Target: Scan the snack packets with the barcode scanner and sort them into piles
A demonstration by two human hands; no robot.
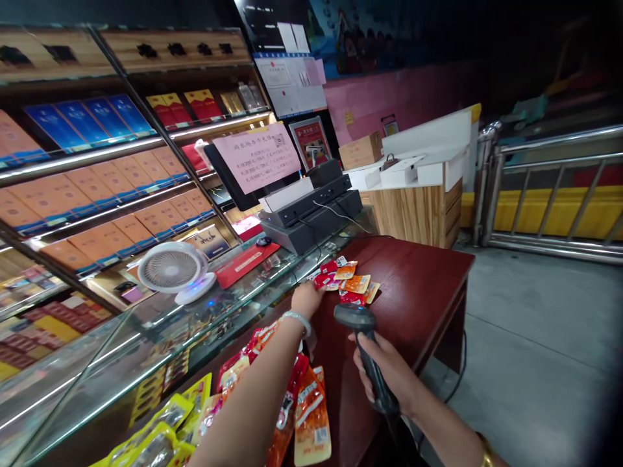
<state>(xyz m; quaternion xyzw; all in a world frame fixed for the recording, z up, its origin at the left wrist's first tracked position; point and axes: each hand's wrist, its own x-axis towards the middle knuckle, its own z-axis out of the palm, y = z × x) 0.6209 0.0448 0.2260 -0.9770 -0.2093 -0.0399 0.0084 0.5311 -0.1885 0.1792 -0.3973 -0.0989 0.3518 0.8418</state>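
Note:
My right hand [382, 366] is wrapped around the handle of a black barcode scanner [356, 318], whose head points toward a small pile of snack packets. My left hand [307, 299], with a pale bangle at the wrist, reaches to the left edge of that pile. Its fingers are closed at a red snack packet [327, 281]; the fingertips are partly hidden. Orange snack packets [355, 284] lie just right of it. Under and beside my left forearm is a bigger heap of red and orange packets [311, 415], along with yellow packets [165, 431].
The packets lie on a dark red wooden desk [413, 272] beside a glass display counter [146, 350]. On the counter are a white fan [172, 269], a monitor with a pink sign [257, 159] and a cash drawer [311, 220]. A metal railing [559, 240] stands right.

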